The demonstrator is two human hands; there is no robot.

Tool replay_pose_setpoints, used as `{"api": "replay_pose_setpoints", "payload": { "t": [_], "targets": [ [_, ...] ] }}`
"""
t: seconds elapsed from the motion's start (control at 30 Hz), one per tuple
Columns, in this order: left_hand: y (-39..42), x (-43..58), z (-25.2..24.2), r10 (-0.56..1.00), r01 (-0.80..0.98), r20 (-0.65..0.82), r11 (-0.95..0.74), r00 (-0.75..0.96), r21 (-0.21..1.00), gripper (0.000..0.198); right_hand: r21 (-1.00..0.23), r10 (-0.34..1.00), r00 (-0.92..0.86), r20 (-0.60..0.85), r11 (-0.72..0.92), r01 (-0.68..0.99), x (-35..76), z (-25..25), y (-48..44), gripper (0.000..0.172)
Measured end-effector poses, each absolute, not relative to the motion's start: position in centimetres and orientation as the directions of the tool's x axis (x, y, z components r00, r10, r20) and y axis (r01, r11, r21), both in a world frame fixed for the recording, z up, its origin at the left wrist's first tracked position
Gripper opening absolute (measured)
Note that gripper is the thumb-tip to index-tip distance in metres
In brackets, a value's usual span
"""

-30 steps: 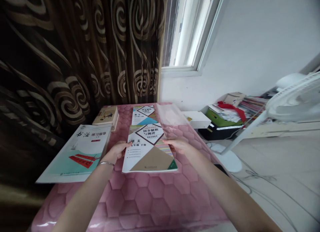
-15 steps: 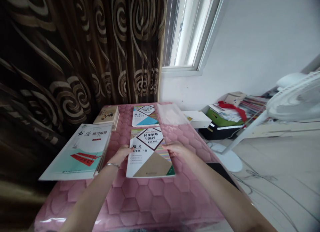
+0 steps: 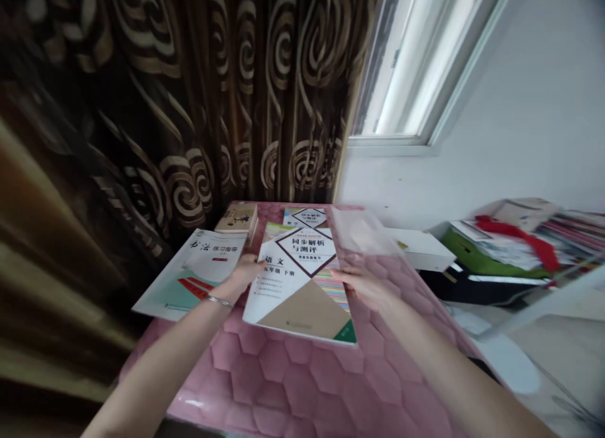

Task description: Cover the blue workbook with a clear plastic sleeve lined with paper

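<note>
A white workbook (image 3: 302, 287) with a tan triangle and a striped band lies on the pink quilted table cover (image 3: 302, 381). My left hand (image 3: 243, 277), a bracelet on its wrist, grips the book's left edge. My right hand (image 3: 363, 287) holds its right edge, fingers curled onto the cover. A second workbook (image 3: 307, 216) of the same series lies just behind it, partly covered. To the left a white and teal book (image 3: 193, 271) rests on top of a stack. A small thick book (image 3: 237, 217) sits at the back left.
A clear plastic sleeve (image 3: 362, 233) lies at the table's back right. Dark curtains with gold swirls (image 3: 189, 110) hang behind and left. To the right stand a white box (image 3: 420, 249), a green box with papers (image 3: 477, 249) and a white fan base (image 3: 505, 362).
The view has swung left and closer. The workbook, in both hands, has slid away from me and overlaps the book behind it, turned slightly clockwise.
</note>
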State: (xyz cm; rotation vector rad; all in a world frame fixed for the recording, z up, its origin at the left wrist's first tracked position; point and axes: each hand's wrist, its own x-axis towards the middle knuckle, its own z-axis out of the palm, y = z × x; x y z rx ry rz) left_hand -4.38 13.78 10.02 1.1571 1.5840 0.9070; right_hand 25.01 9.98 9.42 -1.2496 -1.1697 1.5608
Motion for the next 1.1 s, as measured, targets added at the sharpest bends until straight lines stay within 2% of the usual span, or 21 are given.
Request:
{"api": "replay_pose_setpoints", "payload": {
  "t": [0.2,0.43,0.57,0.77,1.1],
  "targets": [
    [14.1,-14.3,15.6,0.926,0.438,-0.174,0.316,-0.334,0.841,0.023,-0.976,0.955,-0.249,-0.16,-0.19,-0.102,14.4,12.3,12.1,0.023],
    [13.1,-23.1,15.1,0.852,0.617,-0.118,0.458,-0.51,0.64,0.019,-0.962,0.928,-0.283,-0.241,-0.268,-0.058,1.4,9.7,14.0,0.016],
    [13.2,-25.4,13.9,0.854,0.735,-0.042,0.47,-0.519,0.489,0.015,-0.952,0.911,-0.296,-0.287,-0.305,-0.014,-1.5,8.4,14.3,0.015],
    [13.2,-25.3,12.5,0.86,0.827,0.05,0.47,-0.507,0.31,0.034,-0.944,0.899,-0.291,-0.328,-0.327,0.051,-2.2,7.2,14.5,0.013],
    [13.4,-25.6,11.6,0.884,0.873,0.083,0.432,-0.459,0.226,0.032,-0.951,0.921,-0.249,-0.3,-0.27,0.148,-2.2,6.8,14.6,0.015]
  ]
}}
